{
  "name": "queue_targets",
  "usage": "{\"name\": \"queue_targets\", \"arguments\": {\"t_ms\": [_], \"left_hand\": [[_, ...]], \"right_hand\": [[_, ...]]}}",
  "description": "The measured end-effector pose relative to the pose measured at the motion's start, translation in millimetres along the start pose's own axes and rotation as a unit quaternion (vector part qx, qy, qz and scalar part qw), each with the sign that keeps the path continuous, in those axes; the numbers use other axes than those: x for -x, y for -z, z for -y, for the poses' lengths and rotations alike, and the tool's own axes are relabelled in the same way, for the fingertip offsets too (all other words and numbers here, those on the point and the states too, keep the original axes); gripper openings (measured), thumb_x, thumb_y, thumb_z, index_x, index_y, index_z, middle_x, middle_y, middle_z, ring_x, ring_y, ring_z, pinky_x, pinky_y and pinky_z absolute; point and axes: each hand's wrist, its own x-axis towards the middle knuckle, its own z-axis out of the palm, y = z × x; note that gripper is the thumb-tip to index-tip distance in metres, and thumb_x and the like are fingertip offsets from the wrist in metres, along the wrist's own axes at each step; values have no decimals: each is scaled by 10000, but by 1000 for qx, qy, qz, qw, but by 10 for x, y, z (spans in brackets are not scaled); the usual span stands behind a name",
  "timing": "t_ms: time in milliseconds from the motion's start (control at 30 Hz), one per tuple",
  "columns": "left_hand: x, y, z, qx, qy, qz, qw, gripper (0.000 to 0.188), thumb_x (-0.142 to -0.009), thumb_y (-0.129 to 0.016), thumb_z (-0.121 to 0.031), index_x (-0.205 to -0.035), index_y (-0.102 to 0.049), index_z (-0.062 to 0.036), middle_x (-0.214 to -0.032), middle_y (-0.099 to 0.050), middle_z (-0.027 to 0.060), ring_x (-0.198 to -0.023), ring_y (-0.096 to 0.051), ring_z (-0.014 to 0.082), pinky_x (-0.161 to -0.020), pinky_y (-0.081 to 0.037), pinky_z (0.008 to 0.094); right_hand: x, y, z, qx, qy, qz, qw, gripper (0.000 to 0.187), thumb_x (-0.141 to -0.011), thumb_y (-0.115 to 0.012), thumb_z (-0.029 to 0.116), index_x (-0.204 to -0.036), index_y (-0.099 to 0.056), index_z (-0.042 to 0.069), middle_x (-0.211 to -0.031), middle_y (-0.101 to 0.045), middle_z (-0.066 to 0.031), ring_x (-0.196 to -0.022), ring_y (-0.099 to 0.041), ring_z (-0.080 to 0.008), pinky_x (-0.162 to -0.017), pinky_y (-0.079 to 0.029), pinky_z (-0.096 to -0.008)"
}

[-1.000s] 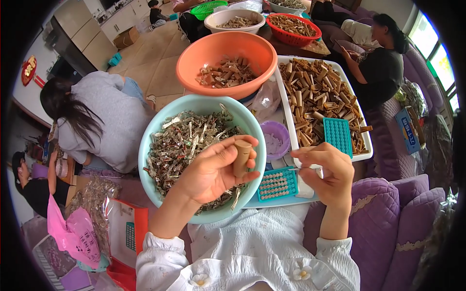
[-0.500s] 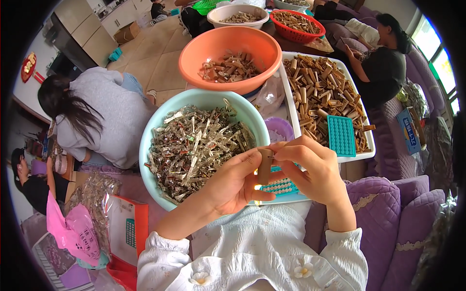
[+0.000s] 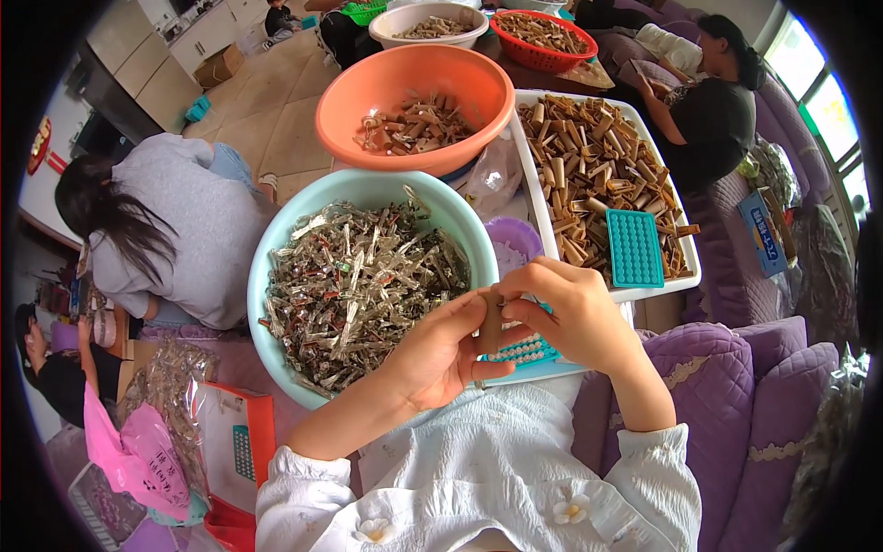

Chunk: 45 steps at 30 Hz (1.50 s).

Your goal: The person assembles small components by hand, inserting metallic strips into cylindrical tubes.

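My left hand [image 3: 432,359] is closed round a brown, flat-looking tube-like piece [image 3: 492,324], held upright between thumb and fingers. At the upper right edge of that piece, my right hand [image 3: 572,308] is pinched; whatever lies between its fingertips is too small to make out. Just under both hands sits a teal tray of round pearly beads [image 3: 526,351], partly covered by the fingers. To the left, a pale green basin [image 3: 283,216] holds a heap of clear, shiny slim packets [image 3: 363,285].
Beyond stands an orange basin [image 3: 363,92] with brown pieces. At right, a white tray [image 3: 544,212] is heaped with brown pieces [image 3: 593,170], a teal dimpled mould [image 3: 635,248] on its corner. A purple bowl [image 3: 526,236] sits between. People sit left [image 3: 198,221] and right [image 3: 713,129].
My right fingertips have come closer against the brown piece, and the thin dark thing seen between them no longer shows. The whole view has shifted slightly, so surroundings appear further left.
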Motion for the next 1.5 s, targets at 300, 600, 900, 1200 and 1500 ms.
{"name": "queue_targets", "arguments": {"t_ms": [300, 600, 900, 1200, 1500], "left_hand": [[-14, -59, -30, 19, -13, 2, 1000, 350, -917, -278, -244, -1188, -373, -42, -1058, -490, 60, -1025, -499, 171, -716, -530, 297], [-98, -106, 7, 9, -53, -57, 997, 275, -917, -286, -234, -1105, -409, -75, -878, -490, 7, -757, -537, 74, -672, -541, 297], [-223, -44, 19, -55, -96, -45, 993, 294, -917, -282, -249, -1123, -394, -71, -873, -478, 2, -781, -530, 69, -655, -543, 301], [-135, -98, -36, -1, -72, -11, 997, 363, -910, -303, -276, -1185, -355, -46, -1020, -481, 60, -953, -508, 132, -661, -546, 294], [-65, 7, 12, -208, -219, -73, 951, 355, -780, -590, -93, -1097, -441, -39, -906, -531, 11, -836, -501, 68, -658, -474, 195]], "right_hand": [[-6, -113, -69, 13, 80, -82, 993, 143, -707, -546, -52, -825, -486, 3, -948, -485, -105, -744, -554, -264, -595, -471, -316], [-1, -218, -130, 20, 41, -92, 995, 145, -682, -524, -87, -795, -498, 1, -892, -496, -100, -740, -540, -244, -630, -458, -297], [-41, -201, -242, 15, 67, -116, 991, 129, -715, -529, -53, -819, -481, 7, -883, -494, -107, -738, -542, -277, -592, -462, -320], [-13, -270, -298, -107, 56, -193, 974, 156, -664, -539, -101, -769, -492, 5, -789, -543, -95, -720, -564, -217, -603, -468, -281], [188, -402, -299, -135, -3, -157, 978, 294, -683, -622, -2, -952, -505, 1, -870, -560, -115, -804, -576, -225, -685, -467, -291]]}}
